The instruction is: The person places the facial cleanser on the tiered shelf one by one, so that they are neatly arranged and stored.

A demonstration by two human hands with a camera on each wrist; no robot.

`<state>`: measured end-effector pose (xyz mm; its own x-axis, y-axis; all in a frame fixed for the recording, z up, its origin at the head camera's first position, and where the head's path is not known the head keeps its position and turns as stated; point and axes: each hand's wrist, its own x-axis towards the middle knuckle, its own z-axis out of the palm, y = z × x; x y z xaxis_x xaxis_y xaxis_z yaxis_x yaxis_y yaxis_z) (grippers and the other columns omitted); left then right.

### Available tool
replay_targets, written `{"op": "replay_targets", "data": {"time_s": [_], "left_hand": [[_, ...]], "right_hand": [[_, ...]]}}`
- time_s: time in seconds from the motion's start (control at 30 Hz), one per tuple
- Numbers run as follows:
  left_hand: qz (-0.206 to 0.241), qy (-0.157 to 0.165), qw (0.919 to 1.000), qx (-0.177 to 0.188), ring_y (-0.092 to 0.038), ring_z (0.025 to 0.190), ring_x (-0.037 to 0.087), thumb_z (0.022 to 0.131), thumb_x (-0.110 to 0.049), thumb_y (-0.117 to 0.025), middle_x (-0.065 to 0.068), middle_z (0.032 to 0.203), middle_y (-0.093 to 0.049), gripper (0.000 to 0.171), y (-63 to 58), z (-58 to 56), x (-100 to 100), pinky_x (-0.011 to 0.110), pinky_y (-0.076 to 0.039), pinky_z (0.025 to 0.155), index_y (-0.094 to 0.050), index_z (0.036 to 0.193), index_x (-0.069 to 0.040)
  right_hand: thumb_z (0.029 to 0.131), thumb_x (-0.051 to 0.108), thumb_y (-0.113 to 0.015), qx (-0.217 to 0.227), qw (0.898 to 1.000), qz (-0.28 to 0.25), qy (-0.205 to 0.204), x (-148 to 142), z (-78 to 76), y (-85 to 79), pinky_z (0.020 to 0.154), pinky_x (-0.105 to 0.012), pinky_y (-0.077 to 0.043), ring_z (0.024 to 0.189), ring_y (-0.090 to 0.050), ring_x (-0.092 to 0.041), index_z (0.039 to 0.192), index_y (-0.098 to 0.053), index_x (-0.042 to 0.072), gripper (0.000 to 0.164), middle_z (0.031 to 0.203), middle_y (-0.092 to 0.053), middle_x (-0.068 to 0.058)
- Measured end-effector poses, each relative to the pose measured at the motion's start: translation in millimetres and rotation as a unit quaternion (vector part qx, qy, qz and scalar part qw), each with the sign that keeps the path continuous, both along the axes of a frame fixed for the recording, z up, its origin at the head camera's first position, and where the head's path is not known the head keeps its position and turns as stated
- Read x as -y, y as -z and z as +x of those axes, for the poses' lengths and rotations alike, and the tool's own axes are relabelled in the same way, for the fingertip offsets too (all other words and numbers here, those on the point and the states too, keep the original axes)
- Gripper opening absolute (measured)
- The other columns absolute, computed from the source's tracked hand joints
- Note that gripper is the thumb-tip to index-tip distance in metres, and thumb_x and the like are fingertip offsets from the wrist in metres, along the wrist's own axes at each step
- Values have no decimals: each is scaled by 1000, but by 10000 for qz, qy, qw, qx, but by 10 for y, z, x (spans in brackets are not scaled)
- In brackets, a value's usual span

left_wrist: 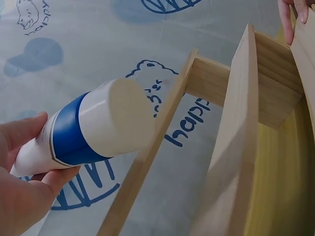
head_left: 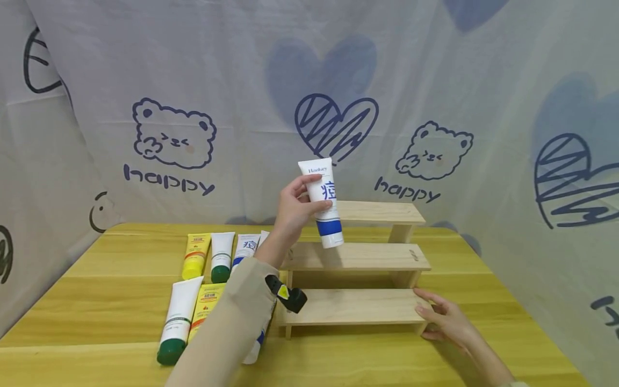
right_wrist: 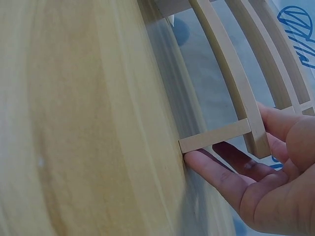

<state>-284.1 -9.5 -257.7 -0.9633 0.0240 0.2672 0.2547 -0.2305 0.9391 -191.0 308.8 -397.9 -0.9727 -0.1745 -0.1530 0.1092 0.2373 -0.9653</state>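
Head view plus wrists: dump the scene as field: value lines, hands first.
left hand: holds a blue-banded tube, raised, cap end down
right hand: grips the right end of the lowest step
rack: wooden, three steps, standing on the table
other tubes: left of the rack; yellow tubes, green-capped white tubes, white-and-blue tubes
tube count: unclear, left sleeve hides some
backdrop: pale cloth, hearts, bears, "happy"

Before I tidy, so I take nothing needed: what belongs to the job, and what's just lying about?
Job:
- white-and-blue tube, in the left hand
- wooden stand, gripped by the right hand
- probably other tubes

Surroundings:
- table
- printed cloth
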Motion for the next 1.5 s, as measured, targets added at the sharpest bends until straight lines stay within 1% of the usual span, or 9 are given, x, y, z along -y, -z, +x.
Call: {"op": "replay_targets", "data": {"time_s": [0.23, 0.4, 0.53, 0.77, 0.93, 1.07, 1.2, 1.3, 1.5], "left_hand": [[157, -431, 9945, -945, -58, 92, 27, 70, 13, -67, 14, 110, -55, 45, -104, -123, -240, 33, -50, 75, -57, 111, -2], [181, -654, 9767, -2037, -57, 97, 27, 68, 17, -66, 17, 113, -54, 42, -78, -204, -355, 29, -50, 76, -58, 107, 6], [213, -761, 9667, -2434, -54, 103, 29, 66, 20, -65, 20, 112, -52, 41, -55, -246, -406, 28, -47, 80, -58, 105, 9], [-123, -961, 9589, -2668, -52, 105, 30, 64, 22, -64, 21, 111, -52, 37, -4, -283, -447, 26, -45, 83, -61, 99, 9], [-400, -1117, 9481, -2951, -53, 102, 29, 62, 23, -64, 20, 107, -54, 34, 20, -325, -506, 24, -46, 82, -63, 93, 8], [-748, -1069, 9414, -3110, -52, 103, 28, 63, 21, -65, 19, 109, -55, 34, 8, -349, -541, 24, -45, 83, -63, 93, 6], [-1024, -938, 9420, -3055, -51, 105, 27, 66, 19, -65, 17, 113, -54, 34, -2, -373, -525, 23, -43, 85, -62, 96, 5], [-1162, -885, 9427, -2998, -51, 107, 27, 68, 19, -64, 17, 114, -54, 32, 5, -387, -506, 23, -42, 87, -60, 97, 5], [-1176, -792, 9473, -2873, -49, 111, 31, 73, 14, -62, 24, 120, -50, 42, 53, -371, -503, 25, -42, 87, -43, 109, 4]], "right_hand": [[90, 21, -54, -62, 9999, 104, 43, 17, 12, 9, 69, -41, -51, 102, -45, -19, 138, -25, -1, 59, 131, -26, -33], [90, 21, -55, -174, 9995, 196, 167, 34, 17, 30, 68, -41, -52, 99, -47, -21, 137, -27, -1, 59, 130, -28, -33], [90, 21, -54, -206, 9994, 217, 155, 29, 7, 38, 67, -41, -52, 94, -49, -19, 136, -28, -2, 58, 124, -35, -30], [90, 20, -54, -248, 9996, 118, -3, 35, 3, 31, 65, -39, -52, 81, -54, -20, 136, -27, -2, 58, 110, -47, -21], [90, 20, -54, -264, 9994, 184, 107, 36, 7, 34, 65, -40, -52, 89, -50, -18, 136, -28, -2, 57, 123, -38, -30], [90, 20, -54, -231, 9994, 211, 145, 30, 8, 38, 66, -40, -52, 79, -49, -14, 136, -28, -1, 57, 117, -41, -27], [90, 21, -54, -229, 9995, 186, 77, 30, 8, 38, 65, -38, -52, 75, -49, -13, 136, -29, 0, 57, 112, -46, -20], [90, 21, -55, -223, 9994, 232, 136, 32, 7, 35, 65, -39, -52, 84, -51, -16, 136, -29, 0, 57, 110, -47, -19], [90, 19, -54, -306, 9991, 250, 157, 18, 4, 54, 65, -40, -52, 86, -52, -17, 135, -31, 0, 55, 105, -51, -16]]}}
